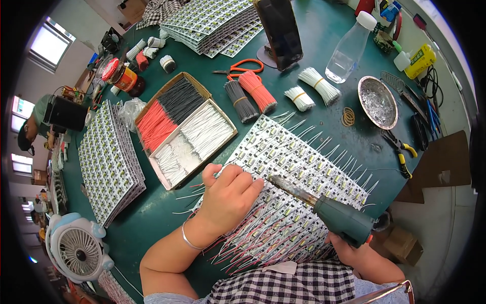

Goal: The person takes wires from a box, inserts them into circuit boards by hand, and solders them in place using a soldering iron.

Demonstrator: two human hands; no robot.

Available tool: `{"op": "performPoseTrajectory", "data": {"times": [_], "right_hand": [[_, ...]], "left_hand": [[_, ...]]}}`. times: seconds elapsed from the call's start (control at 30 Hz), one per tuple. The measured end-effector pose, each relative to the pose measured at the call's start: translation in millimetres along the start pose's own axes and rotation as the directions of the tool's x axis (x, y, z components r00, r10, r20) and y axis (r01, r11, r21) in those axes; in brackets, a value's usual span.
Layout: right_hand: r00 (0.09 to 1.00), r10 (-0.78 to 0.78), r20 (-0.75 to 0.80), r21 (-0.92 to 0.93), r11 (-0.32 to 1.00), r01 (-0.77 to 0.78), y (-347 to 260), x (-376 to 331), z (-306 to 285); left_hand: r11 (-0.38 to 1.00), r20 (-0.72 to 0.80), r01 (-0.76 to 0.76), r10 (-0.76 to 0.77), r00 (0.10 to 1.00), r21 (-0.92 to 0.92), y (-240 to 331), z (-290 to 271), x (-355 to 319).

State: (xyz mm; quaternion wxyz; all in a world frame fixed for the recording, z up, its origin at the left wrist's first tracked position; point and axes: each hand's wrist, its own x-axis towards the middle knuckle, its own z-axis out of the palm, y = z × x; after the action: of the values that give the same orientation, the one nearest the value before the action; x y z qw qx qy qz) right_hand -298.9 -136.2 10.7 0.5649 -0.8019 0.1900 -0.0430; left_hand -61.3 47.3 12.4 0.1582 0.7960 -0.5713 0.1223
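In front of me lies a white circuit-board panel, with rows of small components and white, red and dark wires sticking out along its edges. My left hand rests over its left part, fingers closed in a pinch; whatever they hold is too small or hidden to make out. My right hand grips a dark green soldering iron. The iron's metal tip points left onto the panel, close to my left fingertips. Beyond the left hand stands a cardboard box of cut wires, sorted into black, red and white.
Stacked panels lie left and at the back. Behind the work are wire bundles, orange-handled scissors, a phone and a bottle. To the right are a metal bowl and pliers; a fan stands left.
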Motion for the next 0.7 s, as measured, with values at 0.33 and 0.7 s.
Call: {"op": "performPoseTrajectory", "data": {"times": [0.33, 0.7], "right_hand": [[0.998, 0.055, 0.012, 0.080, 0.995, -0.056, -1, 1, 1], [0.984, -0.135, 0.113, -0.181, 0.971, 0.154, -28, 19, -5]], "left_hand": [[0.999, 0.026, 0.006, -0.008, 1.000, 0.043, 4, 0, -1], [1.000, 0.049, 0.007, -0.008, 0.999, 0.026, 2, -2, 4]]}}
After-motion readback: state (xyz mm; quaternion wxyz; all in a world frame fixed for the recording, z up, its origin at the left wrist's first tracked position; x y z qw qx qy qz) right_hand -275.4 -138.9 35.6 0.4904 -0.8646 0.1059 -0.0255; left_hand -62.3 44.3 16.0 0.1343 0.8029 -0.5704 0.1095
